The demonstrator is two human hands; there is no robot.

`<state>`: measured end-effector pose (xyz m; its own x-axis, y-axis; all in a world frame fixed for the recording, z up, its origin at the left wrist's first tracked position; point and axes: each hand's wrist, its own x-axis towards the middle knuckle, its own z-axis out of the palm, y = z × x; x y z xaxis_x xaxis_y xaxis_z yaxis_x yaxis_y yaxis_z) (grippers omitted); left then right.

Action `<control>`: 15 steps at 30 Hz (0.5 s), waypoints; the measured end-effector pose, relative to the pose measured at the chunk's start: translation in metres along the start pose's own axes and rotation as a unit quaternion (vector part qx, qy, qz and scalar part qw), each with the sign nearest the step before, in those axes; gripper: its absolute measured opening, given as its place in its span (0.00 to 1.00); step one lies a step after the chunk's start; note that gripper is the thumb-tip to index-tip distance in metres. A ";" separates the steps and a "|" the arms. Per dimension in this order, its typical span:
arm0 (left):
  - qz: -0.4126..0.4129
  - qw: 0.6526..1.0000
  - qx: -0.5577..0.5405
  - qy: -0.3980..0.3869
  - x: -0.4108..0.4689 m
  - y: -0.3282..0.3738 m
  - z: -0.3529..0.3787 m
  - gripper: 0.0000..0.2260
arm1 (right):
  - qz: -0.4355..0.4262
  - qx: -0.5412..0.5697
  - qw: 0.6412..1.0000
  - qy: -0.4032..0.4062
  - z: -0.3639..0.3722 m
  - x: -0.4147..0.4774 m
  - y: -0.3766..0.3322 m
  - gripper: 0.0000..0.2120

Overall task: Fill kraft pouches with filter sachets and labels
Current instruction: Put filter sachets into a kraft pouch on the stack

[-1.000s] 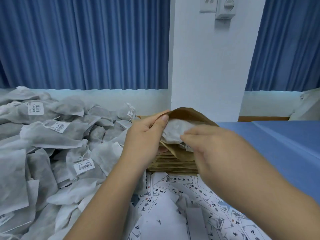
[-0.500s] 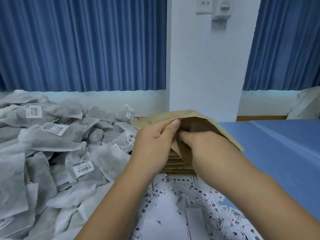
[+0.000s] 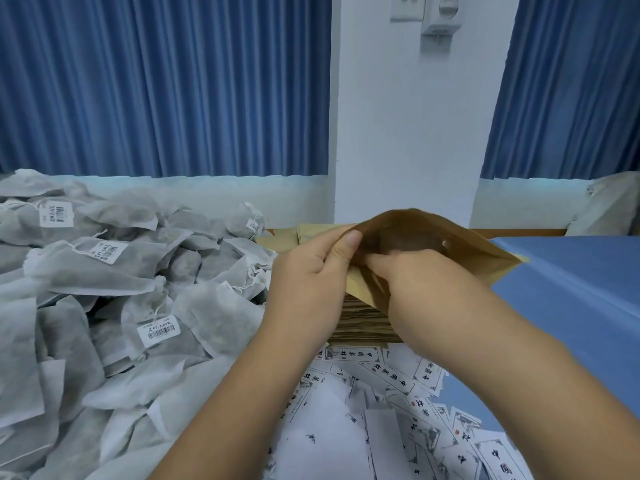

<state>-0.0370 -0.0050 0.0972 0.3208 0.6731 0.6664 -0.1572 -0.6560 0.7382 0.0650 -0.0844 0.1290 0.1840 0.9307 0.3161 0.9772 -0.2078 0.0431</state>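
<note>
Right hand (image 3: pixel 426 285) fingertips hidden in kraft pouch (image 3: pixel 478 251); left hand (image 3: pixel 308 275) seemingly pinches rim.

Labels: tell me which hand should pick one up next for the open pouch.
Probably right. The left hand pinches the kraft pouch mouth open, so it is busy; the right hand, fingers in the pouch, sits directly above the labels.

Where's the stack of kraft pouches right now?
Head view, centre: the pouch stack sits beneath the open pouch, right of the sachet pile, behind the scattered labels.
</note>
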 end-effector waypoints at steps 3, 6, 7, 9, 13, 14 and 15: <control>0.023 0.999 0.014 -0.019 -0.003 0.003 0.002 0.09 | 0.073 -0.034 0.989 -0.125 -0.008 0.021 0.001 0.26; 0.024 0.999 0.014 -0.038 -0.005 0.000 0.003 0.09 | 0.068 -0.055 0.987 -0.136 -0.007 0.023 -0.001 0.27; 0.023 0.999 0.008 -0.034 -0.005 -0.002 0.003 0.09 | 0.051 -0.038 0.993 -0.102 -0.006 0.017 -0.001 0.24; 0.019 1.000 0.000 -0.024 -0.003 -0.006 0.002 0.10 | 0.010 0.028 1.000 -0.007 -0.001 0.002 0.000 0.18; -0.003 1.000 -0.009 0.015 -0.001 -0.017 -0.003 0.09 | -0.131 0.146 0.969 0.149 0.004 -0.027 0.006 0.11; -0.007 1.000 -0.006 0.024 -0.001 -0.020 -0.004 0.09 | -0.163 0.181 0.955 0.168 0.007 -0.034 0.008 0.10; -0.010 0.999 -0.004 0.032 -0.001 -0.023 -0.006 0.09 | -0.185 0.212 0.943 0.179 0.012 -0.040 0.011 0.09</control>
<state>-0.0391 0.0114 0.0800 0.2641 0.7071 0.6560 -0.1587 -0.6390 0.7526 0.0697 -0.1201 0.1052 -0.1516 0.7395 0.6559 0.9360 0.3206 -0.1451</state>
